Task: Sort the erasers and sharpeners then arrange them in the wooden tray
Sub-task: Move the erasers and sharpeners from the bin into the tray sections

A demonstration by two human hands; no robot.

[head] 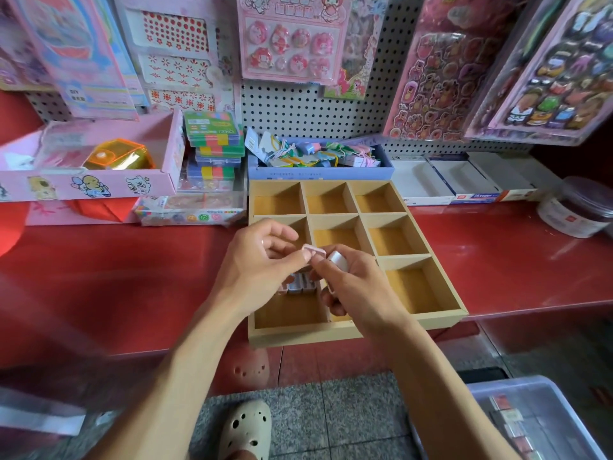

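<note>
Both hands (298,263) hang over the wooden tray's (441,318) near-left compartments; far and right compartments lie open.

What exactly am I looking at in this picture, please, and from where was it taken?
A camera worn on a person's head looks down at their two bare hands; there is no robot. The left hand pinches a small pink item, and the right hand holds a small white one. Whether these are erasers or sharpeners is hard to tell. Below them, on a red counter, sits a wooden tray with compartments; a few small pieces already lie in the near left one.
</note>
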